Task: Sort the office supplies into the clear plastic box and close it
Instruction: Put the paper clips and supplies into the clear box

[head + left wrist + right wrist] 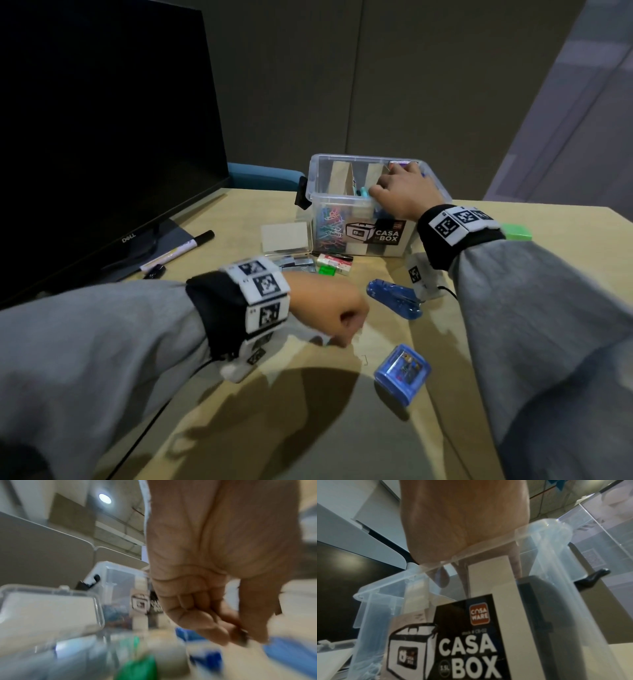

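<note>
Blue stapler (pixel 394 298), multicoloured paper clips (pixel 329 229)

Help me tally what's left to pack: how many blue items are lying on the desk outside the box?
2. A blue stapler lies in front of the box; a blue case lies nearer the person. Others may be hidden behind the arms.

dell monitor (pixel 102 120) | tan desk (pixel 428 428) | grey partition (pixel 376 85) | blue chair (pixel 263 176)

Right hand (pixel 406 195) fingers hidden inside clear box (pixel 317 202), left wrist view blurred
</note>
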Tool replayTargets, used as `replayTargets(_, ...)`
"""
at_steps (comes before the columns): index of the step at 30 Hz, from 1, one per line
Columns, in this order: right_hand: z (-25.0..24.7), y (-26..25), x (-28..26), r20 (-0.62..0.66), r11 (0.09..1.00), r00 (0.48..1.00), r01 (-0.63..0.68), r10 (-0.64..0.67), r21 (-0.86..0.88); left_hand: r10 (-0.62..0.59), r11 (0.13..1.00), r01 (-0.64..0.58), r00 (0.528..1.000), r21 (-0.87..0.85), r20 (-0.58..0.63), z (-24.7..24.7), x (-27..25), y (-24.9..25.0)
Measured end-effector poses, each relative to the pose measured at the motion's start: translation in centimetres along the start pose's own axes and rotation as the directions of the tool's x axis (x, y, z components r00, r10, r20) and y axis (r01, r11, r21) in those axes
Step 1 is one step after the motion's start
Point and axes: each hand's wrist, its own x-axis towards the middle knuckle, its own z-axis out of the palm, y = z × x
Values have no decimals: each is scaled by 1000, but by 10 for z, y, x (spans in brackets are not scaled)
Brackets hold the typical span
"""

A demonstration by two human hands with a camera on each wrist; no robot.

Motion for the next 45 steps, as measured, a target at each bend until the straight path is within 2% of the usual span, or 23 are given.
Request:
replayTargets(1,-1,-1,-2,-5,1000,1000,3,-3,7,-13,1000,11,992,-17,-124,-12,-2,-3)
replayTargets(2,-3,-1,-4,-8,1000,1000,1,0,26,-46,998,33,961,-50,-273,-26,-3,-8)
replayTargets(3,-2,0,-3,-13,999,1000,2,-2,32,-96,992,53,899,-112,-426,-40,-4,-12)
replayTargets(5,-1,1,-3,-39,999,999,5,-3,49,-241,962,81,710,-262,-662,-64,-5,-19)
replayTargets(7,1,1,-2,-53,999,999,15,-13,45,-355,928,91,518,-363,-778,-79,-2,-27)
replayTargets(8,2,2,-1,-53,999,998,19,-17,42,-382,919,96,452,-382,-806,-85,1,-32)
replayTargets(9,2,2,-1,-58,999,998,26,-24,40,-399,915,113,410,-388,-820,-90,5,-36)
replayTargets(11,3,3,0,-60,999,998,27,-25,42,-420,907,169,390,-385,-819,-97,14,-43)
replayTargets(14,3,3,-1,-59,998,998,37,-34,46,-421,906,242,413,-348,-808,-100,25,-51)
replayTargets(17,4,3,0,-78,998,996,36,-32,48,-320,944,205,374,-258,-870,-93,26,-49)
replayTargets(18,4,4,0,-75,998,997,32,-28,48,-250,966,168,391,-199,-886,-88,23,-46)
replayTargets(19,5,5,1,-61,999,998,31,-28,38,-179,982,138,456,-129,-872,-81,19,-44)
replayTargets(20,5,4,1,-45,999,998,39,-38,22,-115,990,128,564,-51,-818,-74,16,-42)
replayTargets(22,6,5,3,-30,998,998,54,-54,-11,-59,978,169,788,122,-613,-59,11,-44)
replayTargets(23,6,5,3,-36,999,998,45,-46,-5,-84,958,209,860,198,-504,-52,11,-47)
replayTargets(24,6,5,2,-47,999,998,43,-43,5,-121,936,243,901,253,-417,-46,11,-50)
replayTargets(26,6,5,2,-67,999,997,47,-46,14,-175,917,273,930,289,-323,-37,14,-57)
replayTargets(32,7,6,3,-74,999,996,41,-40,22,-262,917,310,943,252,-207,-37,15,-58)
replayTargets(37,7,5,3,-81,999,996,39,-37,26,-325,895,366,927,256,-189,-38,13,-65)
replayTargets(41,7,5,3,-90,999,995,37,-34,32,-255,913,323,929,251,-267,-35,19,-64)
replayTargets(45,7,4,2,-83,999,996,31,-28,35,-253,899,321,936,297,-245,-29,28,-60)
